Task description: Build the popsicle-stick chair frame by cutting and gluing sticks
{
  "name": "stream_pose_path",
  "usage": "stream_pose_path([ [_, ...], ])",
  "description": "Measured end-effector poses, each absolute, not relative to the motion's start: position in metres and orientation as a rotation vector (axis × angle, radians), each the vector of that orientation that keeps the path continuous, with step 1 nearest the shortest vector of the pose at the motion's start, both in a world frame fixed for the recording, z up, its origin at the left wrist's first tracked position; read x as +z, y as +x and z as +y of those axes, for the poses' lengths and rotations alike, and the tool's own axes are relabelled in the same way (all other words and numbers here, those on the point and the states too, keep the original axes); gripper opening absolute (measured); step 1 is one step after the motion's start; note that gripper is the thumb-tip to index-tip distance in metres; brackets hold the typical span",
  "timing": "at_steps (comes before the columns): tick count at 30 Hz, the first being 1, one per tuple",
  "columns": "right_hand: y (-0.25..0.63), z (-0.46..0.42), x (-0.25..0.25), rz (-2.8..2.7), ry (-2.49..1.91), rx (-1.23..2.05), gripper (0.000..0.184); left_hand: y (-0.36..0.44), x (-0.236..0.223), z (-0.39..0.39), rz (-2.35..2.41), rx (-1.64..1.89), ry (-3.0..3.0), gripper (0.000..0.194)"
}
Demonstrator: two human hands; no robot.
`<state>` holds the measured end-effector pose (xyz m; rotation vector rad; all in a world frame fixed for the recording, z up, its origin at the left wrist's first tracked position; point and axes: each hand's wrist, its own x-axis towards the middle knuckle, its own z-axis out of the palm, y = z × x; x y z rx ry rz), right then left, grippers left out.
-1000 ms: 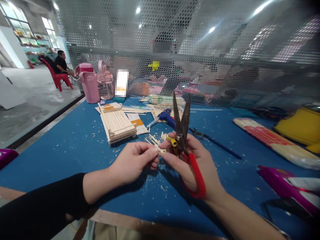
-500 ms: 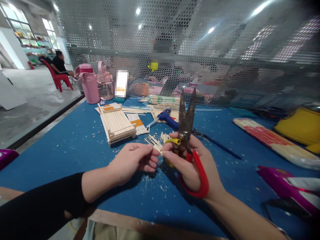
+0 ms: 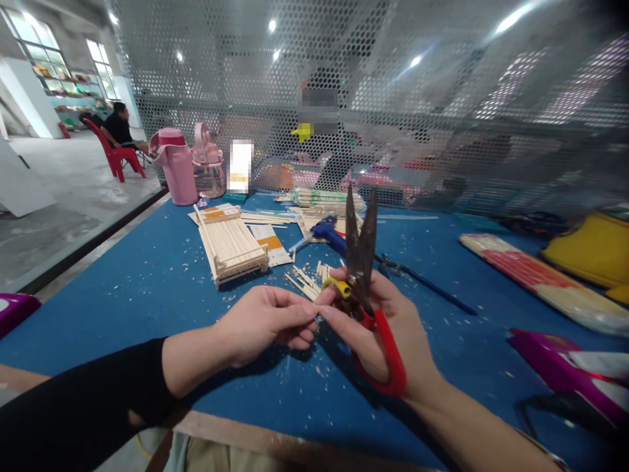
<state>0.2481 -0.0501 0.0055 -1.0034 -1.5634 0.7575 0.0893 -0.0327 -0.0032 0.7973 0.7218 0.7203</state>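
Observation:
My right hand [image 3: 393, 321] is wrapped round a pair of scissors [image 3: 362, 246] with red and yellow on the handles; the blades point up and stand apart. Its thumb and forefinger meet the fingertips of my left hand [image 3: 268, 321], which is closed in a pinch. Whatever lies between the fingertips is too small or hidden to name. Just beyond them are short cut wooden sticks [image 3: 304, 282] on the blue table [image 3: 147, 321]. To the left of these stands a small bed-like model of pale sticks [image 3: 236, 246].
A blue glue gun [image 3: 331, 233] and blue-handled pliers [image 3: 427, 282] lie behind my hands. Bagged sticks [image 3: 531, 278] and a purple device [image 3: 565, 367] are at right. A pink jug [image 3: 177, 170] and a bottle [image 3: 209, 167] stand back left, before a perforated metal screen [image 3: 442, 131].
My fingertips have come together and lowered slightly. The scissors have shifted a little left and down, still in my right hand.

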Motion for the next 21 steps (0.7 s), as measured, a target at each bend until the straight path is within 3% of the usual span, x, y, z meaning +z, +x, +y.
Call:
stream_pose_path([
  [10,0.249,-0.049,0.002,-1.599,-1.081,0.596,0.029,0.089,-0.002,-0.030,0.715,0.748,0.839,0.040],
  [15,0.252,-0.046,-0.001,-1.680,-1.123,0.479,0.028,0.086,0.004,-0.028,0.700,0.936,0.849,0.036],
  [21,0.256,-0.043,-0.001,-2.006,-1.125,0.262,0.044,0.083,0.008,-0.026,0.730,1.149,0.868,0.026],
])
